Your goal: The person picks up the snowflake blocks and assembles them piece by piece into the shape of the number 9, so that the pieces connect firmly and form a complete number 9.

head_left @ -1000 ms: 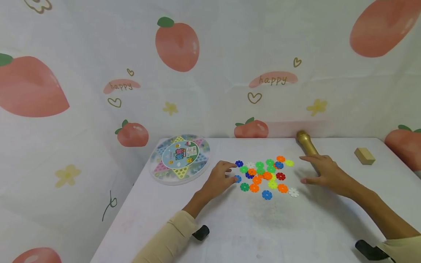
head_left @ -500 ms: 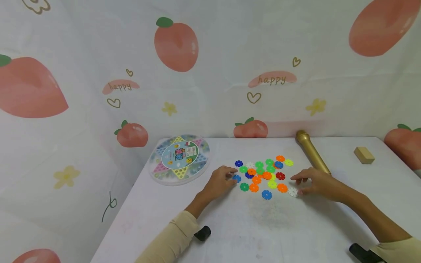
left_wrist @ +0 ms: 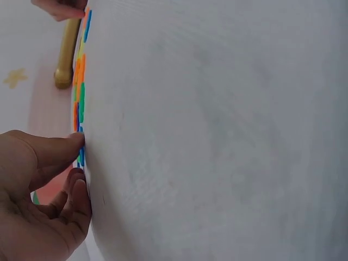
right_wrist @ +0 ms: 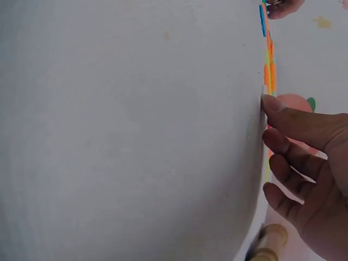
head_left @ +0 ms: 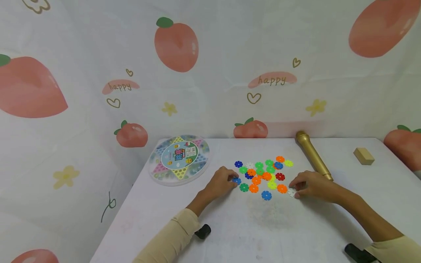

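Snowflake discs, multicoloured, clustered on white table. Left hand: thumb and fingers curled round light-blue disc, cluster's left edge. Right hand: likewise round white disc, right edge, near gold microphone.

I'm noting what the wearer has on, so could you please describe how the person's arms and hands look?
The left hand and right hand are bare, with no gloves. The left sleeve and right sleeve are plain beige, the left reaching closer to its hand. A black, rounded device juts out near each sleeve's end. I see no cables or markings.
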Action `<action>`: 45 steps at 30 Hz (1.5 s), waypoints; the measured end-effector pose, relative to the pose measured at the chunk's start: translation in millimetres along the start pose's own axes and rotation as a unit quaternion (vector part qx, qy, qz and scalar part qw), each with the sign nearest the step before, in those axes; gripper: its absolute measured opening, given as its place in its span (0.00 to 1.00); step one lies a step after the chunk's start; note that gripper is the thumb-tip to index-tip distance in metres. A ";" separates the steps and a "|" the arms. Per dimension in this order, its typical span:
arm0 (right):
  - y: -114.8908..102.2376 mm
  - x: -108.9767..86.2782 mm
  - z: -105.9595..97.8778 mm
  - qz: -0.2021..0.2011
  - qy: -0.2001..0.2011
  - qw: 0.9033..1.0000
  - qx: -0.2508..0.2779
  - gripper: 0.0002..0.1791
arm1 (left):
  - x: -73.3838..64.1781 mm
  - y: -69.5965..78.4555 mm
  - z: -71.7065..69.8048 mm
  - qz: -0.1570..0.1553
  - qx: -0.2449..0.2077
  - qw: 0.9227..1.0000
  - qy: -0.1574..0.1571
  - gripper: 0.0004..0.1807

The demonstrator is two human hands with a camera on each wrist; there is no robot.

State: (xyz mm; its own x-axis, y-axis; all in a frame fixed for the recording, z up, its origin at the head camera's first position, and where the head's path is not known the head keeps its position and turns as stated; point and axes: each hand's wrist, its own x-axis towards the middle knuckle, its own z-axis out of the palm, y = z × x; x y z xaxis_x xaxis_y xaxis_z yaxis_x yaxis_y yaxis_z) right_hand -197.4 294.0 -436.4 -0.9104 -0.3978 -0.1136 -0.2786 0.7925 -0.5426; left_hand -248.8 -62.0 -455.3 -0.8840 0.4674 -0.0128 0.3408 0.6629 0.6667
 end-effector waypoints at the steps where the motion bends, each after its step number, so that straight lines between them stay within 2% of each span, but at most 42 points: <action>1: -0.1 0.4 0.0 -0.001 0.000 1.000 -0.002 0.16 | 0.1 0.3 -0.5 -0.001 0.001 1.000 -0.001 0.14; 5: -1.1 0.9 0.4 0.002 0.004 1.000 0.000 0.16 | 0.1 1.4 -1.8 -0.009 0.000 1.000 -0.003 0.13; 12: -2.1 -0.9 3.1 0.008 0.010 0.999 0.040 0.17 | -0.2 3.4 -1.4 -0.020 -0.019 1.000 0.004 0.12; 18: -4.9 -4.4 0.5 0.010 0.018 0.998 0.058 0.12 | -6.0 1.8 -3.2 -0.004 -0.053 0.998 0.039 0.08; 22: -7.4 -3.1 -1.0 0.007 0.034 0.998 0.054 0.09 | -8.4 1.9 -6.3 -0.020 -0.084 0.994 0.063 0.07; 26: -12.6 0.7 0.5 -0.010 0.050 0.997 0.054 0.07 | -9.5 6.1 -8.9 -0.048 -0.137 0.987 0.069 0.07; 30: -18.6 5.1 1.1 -0.026 0.068 0.996 0.050 0.06 | -11.6 13.3 -8.7 -0.064 -0.215 0.973 0.062 0.08; 32: -21.8 7.2 0.5 -0.035 0.079 0.995 0.048 0.06 | -13.0 17.3 -8.0 -0.069 -0.240 0.967 0.060 0.08; 39: -36.0 12.5 -1.5 -0.070 0.102 0.988 0.092 0.06 | -15.7 25.5 -4.0 -0.083 -0.269 0.957 0.066 0.09; 45: -46.0 19.7 0.5 -0.076 0.108 0.985 0.107 0.08 | -14.7 30.1 -0.9 -0.080 -0.302 0.947 0.068 0.12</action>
State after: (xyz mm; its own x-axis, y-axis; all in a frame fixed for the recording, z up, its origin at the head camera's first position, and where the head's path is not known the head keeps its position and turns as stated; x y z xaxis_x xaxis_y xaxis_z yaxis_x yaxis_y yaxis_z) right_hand -202.3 249.5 -414.1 -0.9133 -0.3782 0.1508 -0.3675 0.6063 -0.7052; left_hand -225.9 -49.5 -434.5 -0.9559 0.2820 -0.0819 -0.0111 0.2439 0.9697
